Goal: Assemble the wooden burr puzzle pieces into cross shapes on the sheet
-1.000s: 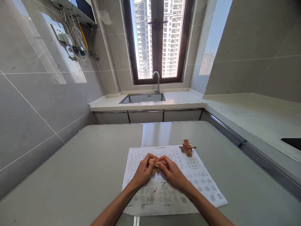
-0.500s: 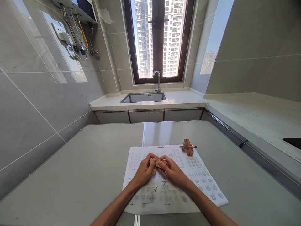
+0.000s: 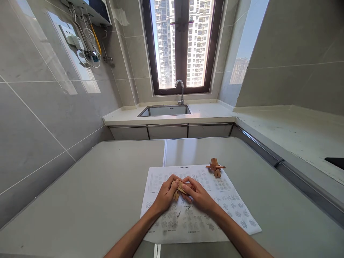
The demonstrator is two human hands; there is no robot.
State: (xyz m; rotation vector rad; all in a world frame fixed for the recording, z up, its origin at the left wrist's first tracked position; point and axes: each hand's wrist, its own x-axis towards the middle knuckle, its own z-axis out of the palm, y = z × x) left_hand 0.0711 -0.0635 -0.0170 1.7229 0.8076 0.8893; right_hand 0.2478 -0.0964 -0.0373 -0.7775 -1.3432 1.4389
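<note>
Between my two hands is a light wooden puzzle made of interlocking pieces [image 3: 176, 195], held just above a printed sheet [image 3: 166, 238]. My left hand [image 3: 168, 191] grips it from the left, thumb on top. From the right, my right hand [image 3: 195, 191] pinches it with thumb and fingers. Parts of the pieces are hidden behind my fingers. The sheet carries rows of small diagrams and a few pen check marks. On its far right corner lies a darker brown wooden cross-shaped puzzle [image 3: 215, 167], apart from both hands.
The sheet rests on a pale table [image 3: 80, 193] with a seam down its middle. Beyond the table is a white counter [image 3: 212, 111] with a sink [image 3: 165, 111] and a faucet [image 3: 182, 91]. A dark object [image 3: 334, 162] lies on the right counter.
Both hands keep hold of the light wooden puzzle, with the pieces and fingers shifted only slightly. The view has moved a little. The brown cross-shaped puzzle stays where it was.
</note>
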